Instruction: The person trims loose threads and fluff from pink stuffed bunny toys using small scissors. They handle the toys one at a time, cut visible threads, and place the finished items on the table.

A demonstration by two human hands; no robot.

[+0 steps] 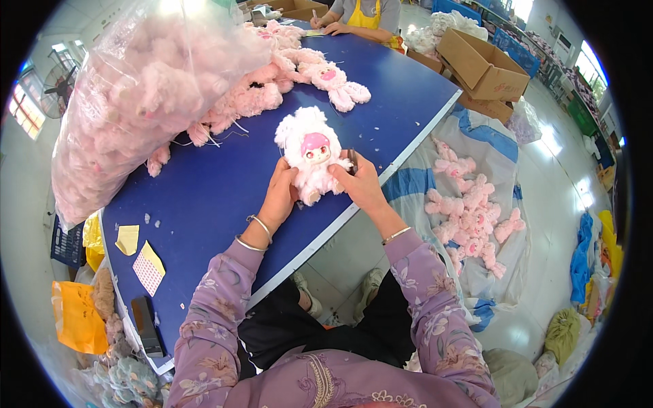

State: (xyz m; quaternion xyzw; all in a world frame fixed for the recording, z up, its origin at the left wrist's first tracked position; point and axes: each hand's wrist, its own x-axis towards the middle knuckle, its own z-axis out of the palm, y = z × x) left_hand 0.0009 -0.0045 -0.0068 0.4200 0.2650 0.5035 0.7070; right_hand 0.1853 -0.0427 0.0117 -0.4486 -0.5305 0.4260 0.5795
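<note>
Fur (304,126), pale pink and tufted, covers a smooth-faced plush doll (315,153) held upright over a flat blue tabletop (218,224). The left hand (279,194) curls its fingers around the doll's side; the right hand (362,182) pinches its opposite arm between thumb and fingers. Beyond, shaggy pink plush toys (330,76) lie beside a bulging, crinkled plastic bag (102,173).

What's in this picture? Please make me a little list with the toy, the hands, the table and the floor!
Held toy: pale fluffy toy, pink around the face
Left hand: holding one side
Right hand: holding the other side; small dark thing there, unclear
Table: blue, with loose pink toys
Upper left: big clear bag of pink plush
Floor: pink floor toys on plastic sheeting
</note>
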